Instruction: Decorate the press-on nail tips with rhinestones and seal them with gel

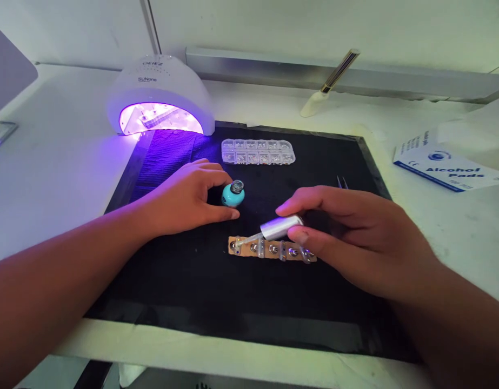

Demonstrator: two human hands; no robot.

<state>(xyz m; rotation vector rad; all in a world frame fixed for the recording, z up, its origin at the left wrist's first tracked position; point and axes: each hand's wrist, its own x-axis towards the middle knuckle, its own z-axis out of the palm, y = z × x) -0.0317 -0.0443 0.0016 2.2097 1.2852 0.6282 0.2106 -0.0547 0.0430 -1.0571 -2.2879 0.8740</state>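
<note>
Left hand (194, 192): fingers curled round bottle (233, 196), centre frame. Right hand (368, 240): fingers pinched on brush (279, 227), tip apparently touching left end of strip (268, 256), lower centre.

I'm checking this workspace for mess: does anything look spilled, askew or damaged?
Nothing clearly stands out. The left hand holds the open turquoise bottle, with no spill visible around it on the black mat. The right hand holds the silver-capped brush at the tan strip, whose right end that hand partly hides.
</note>
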